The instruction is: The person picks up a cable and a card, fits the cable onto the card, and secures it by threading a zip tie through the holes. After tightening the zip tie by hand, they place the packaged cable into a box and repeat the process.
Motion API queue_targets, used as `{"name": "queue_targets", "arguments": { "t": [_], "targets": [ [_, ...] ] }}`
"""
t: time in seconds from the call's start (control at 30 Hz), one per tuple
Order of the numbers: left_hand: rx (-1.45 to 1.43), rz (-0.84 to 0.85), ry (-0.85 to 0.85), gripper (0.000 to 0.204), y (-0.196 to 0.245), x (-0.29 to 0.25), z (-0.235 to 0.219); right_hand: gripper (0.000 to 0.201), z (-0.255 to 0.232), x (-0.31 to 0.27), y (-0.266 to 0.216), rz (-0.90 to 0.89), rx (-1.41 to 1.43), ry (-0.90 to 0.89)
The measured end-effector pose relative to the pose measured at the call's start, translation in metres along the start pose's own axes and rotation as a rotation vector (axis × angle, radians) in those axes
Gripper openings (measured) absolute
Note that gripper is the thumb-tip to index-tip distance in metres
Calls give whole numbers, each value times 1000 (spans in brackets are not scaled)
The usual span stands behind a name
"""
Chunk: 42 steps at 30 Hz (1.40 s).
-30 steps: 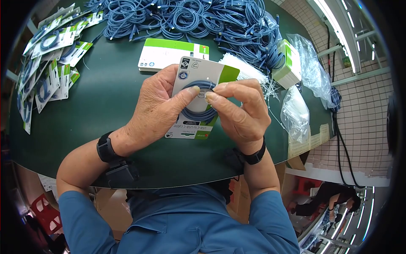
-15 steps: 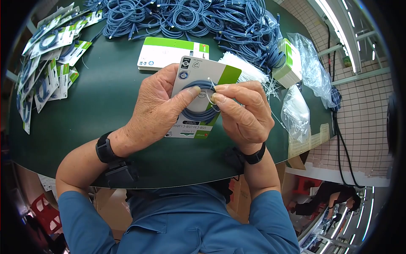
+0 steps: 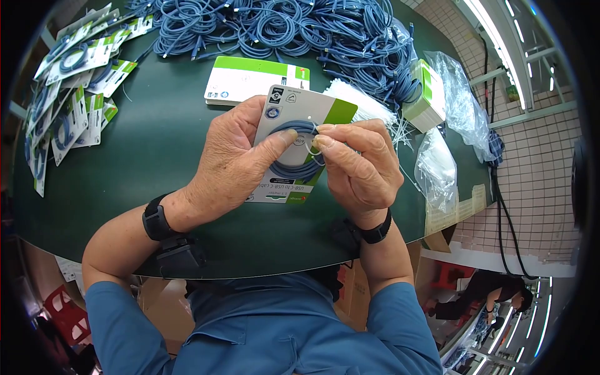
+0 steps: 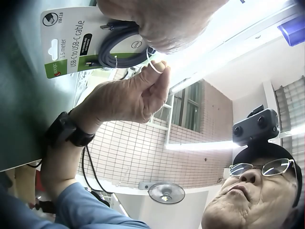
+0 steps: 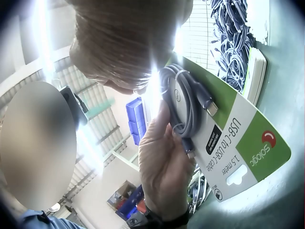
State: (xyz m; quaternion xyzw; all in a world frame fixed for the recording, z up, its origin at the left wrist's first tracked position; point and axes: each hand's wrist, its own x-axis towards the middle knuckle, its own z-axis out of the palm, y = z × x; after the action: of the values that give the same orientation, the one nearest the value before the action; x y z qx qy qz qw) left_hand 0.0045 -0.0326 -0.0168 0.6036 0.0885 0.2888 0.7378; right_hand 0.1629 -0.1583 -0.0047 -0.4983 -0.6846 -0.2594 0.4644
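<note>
My left hand (image 3: pixel 234 150) grips a white and green packaging card (image 3: pixel 315 103), its thumb pressing a coiled blue USB-C cable (image 3: pixel 294 170) against the card's front. A thin white cable tie (image 4: pixel 151 62) loops at the coil's edge, and my right hand (image 3: pixel 365 165) pinches it between thumb and index finger. Two ties cross the coil in the right wrist view, where both metal plugs (image 5: pixel 212 109) show beside the card's printed text. The fingers of my left hand behind the card are hidden in the head view.
Several blue cables (image 3: pixel 275 28) lie heaped along the table's far side. Finished cards (image 3: pixel 75 119) pile up at left. Behind the held card sits a card stack (image 3: pixel 244 78); another stack (image 3: pixel 431 94), loose white ties (image 3: pixel 359 100) and a plastic bag (image 3: pixel 436 165) are at right.
The right hand has shifted slightly right, away from the coil, and the white tie now shows as an arc between coil and fingertips. The left hand and card have hardly moved.
</note>
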Motion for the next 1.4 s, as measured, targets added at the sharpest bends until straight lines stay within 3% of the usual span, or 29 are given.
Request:
{"name": "queue_targets", "arguments": {
  "t": [0.37,0.5,0.9,1.4],
  "targets": [
    [62,64,-16,28,1,-2,3,40,2,4,2,-3,-14,-10],
    [40,127,-13,27,-1,-2,5,27,1,9,1,98,49,-31],
    [111,99,0,29,2,-3,3,26,-6,15,-3,-12,-74,-108],
    [129,51,-17,30,3,0,0,31,-10,14,5,152,128,-158]
  ]
}}
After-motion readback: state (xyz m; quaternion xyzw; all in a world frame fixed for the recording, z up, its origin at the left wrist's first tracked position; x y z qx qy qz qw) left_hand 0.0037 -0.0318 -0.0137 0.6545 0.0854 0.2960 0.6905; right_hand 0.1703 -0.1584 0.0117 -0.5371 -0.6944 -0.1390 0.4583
